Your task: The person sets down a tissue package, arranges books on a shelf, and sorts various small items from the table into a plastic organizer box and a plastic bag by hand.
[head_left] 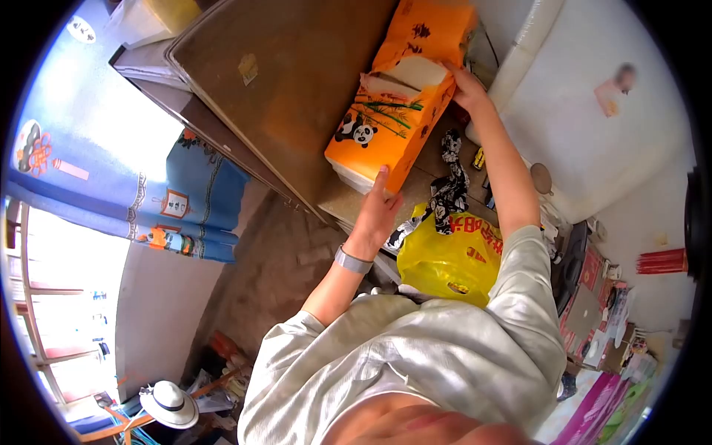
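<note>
An orange tissue pack [386, 122] with a panda and bamboo print is held tilted in front of me, against the brown wooden cabinet. Its wrapper is torn open near the upper part, and white tissue shows in the gap. My left hand [378, 216], with a grey band at the wrist, grips the pack's lower end, thumb on the front face. At its upper right edge, my right hand [467, 87] is closed on the wrapper; some fingers are hidden behind. Below the pack lie a black-and-white patterned cloth [451, 185] and a yellow plastic bag [452, 259].
The brown cabinet [289, 81] rises to the left, beside a blue curtain [174, 193]. A white plastic-covered surface [608, 126] stands on the right. Cluttered items, including a red box [589, 274], sit at lower right. A white hat [169, 404] rests at lower left.
</note>
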